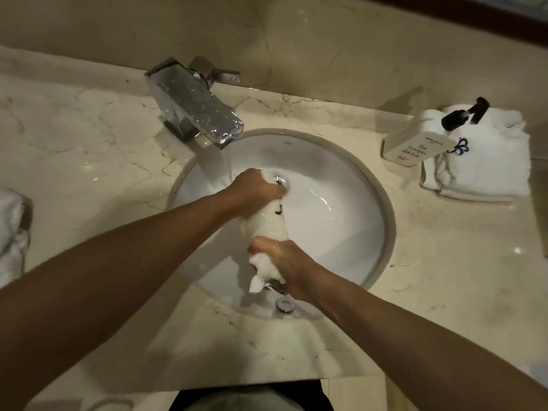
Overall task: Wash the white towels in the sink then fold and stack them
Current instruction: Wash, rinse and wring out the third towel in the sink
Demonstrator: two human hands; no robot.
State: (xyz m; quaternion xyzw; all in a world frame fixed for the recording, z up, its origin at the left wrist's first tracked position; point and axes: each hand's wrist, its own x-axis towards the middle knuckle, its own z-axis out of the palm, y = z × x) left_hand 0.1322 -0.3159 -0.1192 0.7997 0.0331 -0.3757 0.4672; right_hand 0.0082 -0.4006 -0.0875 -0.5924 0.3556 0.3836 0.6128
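A wet white towel (268, 223), twisted into a roll, hangs over the round white sink (355, 209). My left hand (256, 188) grips its far end near the drain, under the water that runs from the chrome tap (195, 105). The near end is gripped by my right hand (281, 256), with a bit of towel poking out below the fist. Small dark red marks show on the towel. A folded white towel (486, 170) with a blue embroidered mark lies on the counter at the right. Another white towel (12, 229) lies crumpled at the left edge.
A white pump bottle (415, 140) with a black pump stands against the folded towel at the right. The marble counter (89, 149) surrounds the sink, with a marble wall behind. An overflow fitting (285, 304) sits at the sink's near rim.
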